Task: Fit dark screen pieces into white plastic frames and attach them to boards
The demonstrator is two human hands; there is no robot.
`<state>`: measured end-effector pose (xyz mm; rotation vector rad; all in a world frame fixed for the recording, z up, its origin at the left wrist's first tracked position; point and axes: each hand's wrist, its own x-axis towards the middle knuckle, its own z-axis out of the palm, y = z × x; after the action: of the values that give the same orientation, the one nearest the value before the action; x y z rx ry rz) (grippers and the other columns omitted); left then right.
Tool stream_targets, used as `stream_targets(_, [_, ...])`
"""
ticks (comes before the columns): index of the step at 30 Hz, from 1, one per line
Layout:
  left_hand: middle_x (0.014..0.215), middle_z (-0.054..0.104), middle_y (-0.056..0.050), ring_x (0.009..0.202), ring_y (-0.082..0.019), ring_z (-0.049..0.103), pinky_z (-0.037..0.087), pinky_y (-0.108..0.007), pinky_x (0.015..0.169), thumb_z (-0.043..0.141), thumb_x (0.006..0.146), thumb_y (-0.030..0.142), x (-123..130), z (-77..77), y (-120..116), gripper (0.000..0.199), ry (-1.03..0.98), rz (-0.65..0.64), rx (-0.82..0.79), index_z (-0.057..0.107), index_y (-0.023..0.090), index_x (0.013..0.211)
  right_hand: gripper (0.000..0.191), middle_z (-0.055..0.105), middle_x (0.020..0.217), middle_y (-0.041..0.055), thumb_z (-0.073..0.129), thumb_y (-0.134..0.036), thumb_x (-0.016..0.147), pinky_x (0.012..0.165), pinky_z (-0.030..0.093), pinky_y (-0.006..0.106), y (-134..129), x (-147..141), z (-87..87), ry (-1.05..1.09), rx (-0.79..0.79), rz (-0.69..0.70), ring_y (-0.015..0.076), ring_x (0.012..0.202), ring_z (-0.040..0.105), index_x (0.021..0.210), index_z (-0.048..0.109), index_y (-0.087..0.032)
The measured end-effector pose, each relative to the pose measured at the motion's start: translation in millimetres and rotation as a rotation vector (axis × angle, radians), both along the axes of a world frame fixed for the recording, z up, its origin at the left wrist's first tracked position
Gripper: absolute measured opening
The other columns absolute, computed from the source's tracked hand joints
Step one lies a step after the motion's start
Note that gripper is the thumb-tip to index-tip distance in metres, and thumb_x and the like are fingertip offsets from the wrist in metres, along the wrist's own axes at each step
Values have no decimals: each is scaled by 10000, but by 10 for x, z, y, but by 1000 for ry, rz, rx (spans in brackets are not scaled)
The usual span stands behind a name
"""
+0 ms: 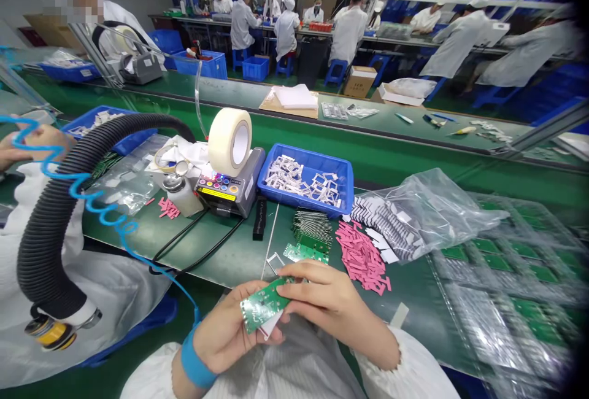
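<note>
Bench (234, 258) green beyond held PCB (262, 307); ppl (347, 34) in bkgd.

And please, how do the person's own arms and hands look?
The left hand and right hand wear no gloves. White sleeves end in gathered cuffs. On the left side is a wide blue wristband, with a blue cord, coiled further along.

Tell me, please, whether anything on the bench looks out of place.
Mildly, yes: one white frame lies loose on the bench, outside the blue tray that holds similar ones. Some pink pieces sit by the bottle, apart from the main pink pile.
</note>
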<state>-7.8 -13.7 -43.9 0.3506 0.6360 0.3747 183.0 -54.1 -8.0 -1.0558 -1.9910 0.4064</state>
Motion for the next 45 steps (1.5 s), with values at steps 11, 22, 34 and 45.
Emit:
stream_targets(11, [654,716,-80,496,-119,608,510,-232,528,745,654,459,-121,-26,44,332,18,1,69,700,149,764,164,630,1087,92,597,-158,857,803,527,288,98,45,21,-92,-26,131,146,951,596,1012,650,-156])
stream_targets(22, [779,740,-90,632,-177,689,532,-263,603,766,663,378,-81,-78,15,359,-171,-129,44,632,171,923,219,596,1165,86,460,-155,930,874,491,293,160,75,88,-247,-94,195,156,1063,557,1005,660,-205])
stream_targets(34, [999,697,-33,905,-162,630,462,-269,836,730,724,236,274,-19,118,316,-20,181,181,666,233,1033,140,684,908,34,647,-174,739,675,514,316,22,-203,-123,-99,-273,-357,206,829,620,867,598,-203])
stream_targets(45, [807,662,-24,758,-131,625,500,-288,776,672,772,206,-40,-253,231,147,278,352,-16,646,175,914,152,644,671,92,654,-276,721,686,454,353,1246,2264,-219,-198,-306,-1194,230,678,614,672,586,-149])
